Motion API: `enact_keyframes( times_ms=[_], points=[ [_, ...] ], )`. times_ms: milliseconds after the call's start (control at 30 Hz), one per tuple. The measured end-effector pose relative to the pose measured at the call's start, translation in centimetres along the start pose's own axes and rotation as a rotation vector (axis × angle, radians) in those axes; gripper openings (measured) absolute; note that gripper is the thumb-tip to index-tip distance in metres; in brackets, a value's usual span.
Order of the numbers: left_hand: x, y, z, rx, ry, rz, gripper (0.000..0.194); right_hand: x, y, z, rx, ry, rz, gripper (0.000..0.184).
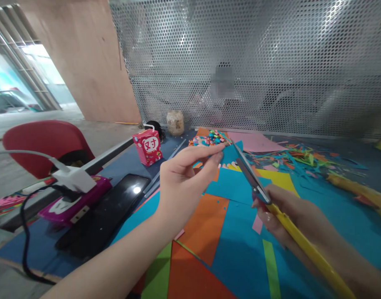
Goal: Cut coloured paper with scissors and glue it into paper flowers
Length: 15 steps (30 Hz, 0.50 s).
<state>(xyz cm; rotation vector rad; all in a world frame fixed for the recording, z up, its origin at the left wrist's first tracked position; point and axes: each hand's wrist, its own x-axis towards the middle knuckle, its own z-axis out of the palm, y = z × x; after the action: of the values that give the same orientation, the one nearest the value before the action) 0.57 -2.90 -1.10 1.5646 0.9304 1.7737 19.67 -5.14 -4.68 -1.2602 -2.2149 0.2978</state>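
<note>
My left hand (pixel 188 170) is raised over the table, its thumb and index finger pinched together. Whatever lies between these fingertips is too small to make out. A blue piece of paper (pixel 232 154) shows just past them. In my right hand (pixel 290 211) is a pair of scissors (pixel 251 174) with yellow handles. Its metal blades are parted and point up and away, with the tips close to my left fingertips. Below the hands lie overlapping sheets: a blue sheet (pixel 234 245), an orange sheet (pixel 205 224) and a green strip (pixel 271 265).
A pile of small coloured paper bits (pixel 210 138) and a pink sheet (pixel 255 142) lie at the back. Thin paper scraps (pixel 305 158) spread rightward. On the left are a red drink carton (pixel 147 146), a black phone (pixel 106 216) and a purple power strip (pixel 74 203). A perforated metal panel (pixel 255 50) stands behind.
</note>
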Motion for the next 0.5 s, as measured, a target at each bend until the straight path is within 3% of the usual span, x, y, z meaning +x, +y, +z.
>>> enact_keyframes(
  times_ms=[133,367,500],
  points=[
    [0.1,0.0,0.0,-0.012,0.000,-0.010,0.014,0.0,-0.7,0.0,-0.018,-0.011,0.061,0.010],
    [0.1,-0.1,0.1,-0.097,-0.023,-0.086,0.011,-0.1,-0.9,1.2,0.116,0.132,0.114,0.017],
    [0.2,-0.2,0.2,-0.122,-0.042,-0.142,0.006,0.0,-1.3,1.0,0.175,0.119,0.164,0.014]
  ],
)
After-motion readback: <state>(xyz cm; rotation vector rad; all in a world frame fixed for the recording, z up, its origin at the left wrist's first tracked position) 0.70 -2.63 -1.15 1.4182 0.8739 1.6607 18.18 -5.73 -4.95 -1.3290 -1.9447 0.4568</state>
